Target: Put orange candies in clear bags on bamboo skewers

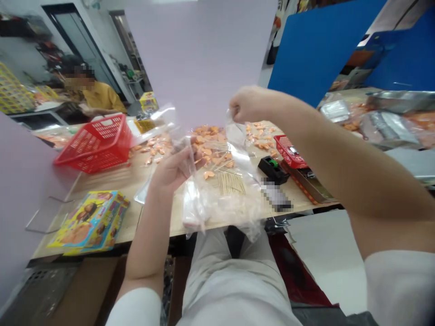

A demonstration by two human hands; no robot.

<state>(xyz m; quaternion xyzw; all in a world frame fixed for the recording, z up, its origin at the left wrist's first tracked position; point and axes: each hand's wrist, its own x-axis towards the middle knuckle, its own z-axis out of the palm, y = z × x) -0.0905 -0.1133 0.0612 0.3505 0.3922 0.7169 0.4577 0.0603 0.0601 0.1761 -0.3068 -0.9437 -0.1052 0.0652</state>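
Observation:
A large clear plastic bag (238,140) is stretched above the table between my two hands. My right hand (249,103) is raised, its fingers closed on the bag's upper right edge. Lower and to the left, my left hand (177,166) pinches the other side of the bag, with some fingers bent outward. Behind the plastic lies a pile of small orange pieces (209,140), several of them in clear wrapping. Thin wooden sticks (231,184) lie in a row nearer to me. Crumpled clear plastic (234,210) hangs at the table's front edge, and glare blurs where the bag ends.
A red basket (98,142) stands at the left, with colourful yellow boxes (91,219) in front of it. At right are a black tape dispenser (273,170), a blurred-out phone-like object (277,194) and a small red basket (288,151). Another person (102,97) sits at the far left.

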